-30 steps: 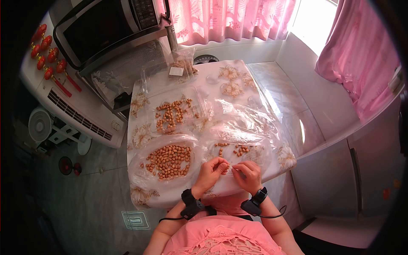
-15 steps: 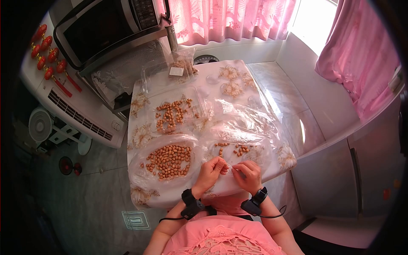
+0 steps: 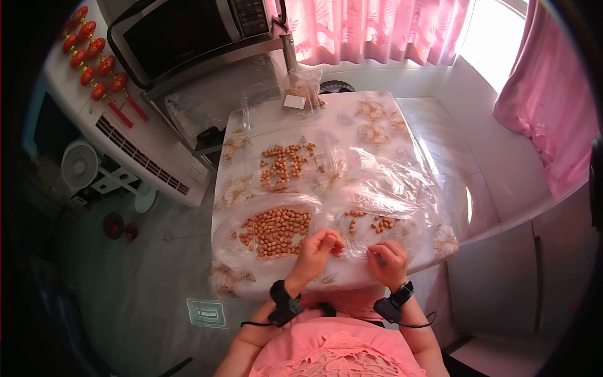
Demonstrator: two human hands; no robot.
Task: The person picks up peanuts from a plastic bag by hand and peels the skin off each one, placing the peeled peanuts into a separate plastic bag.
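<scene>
My left hand is over the near edge of the table, fingers curled together; whatever they may hold is too small to make out. Apart from it, my right hand has its fingers bent over the plastic, and nothing can be made out in them. Many brown nuts lie on a clear plastic bag to the left of my left hand. A few more nuts rest on another plastic bag just beyond my hands. Farther back, a third group of nuts sits in a clear tray.
At the table's far edge is a clear bag with a white label. A microwave stands on a rack at the back left. A white fan is on the left, pink curtains hang behind, and grey cabinets stand on the right.
My hands have moved apart from where they nearly met. The whole view has shifted, so the table appears farther right.
</scene>
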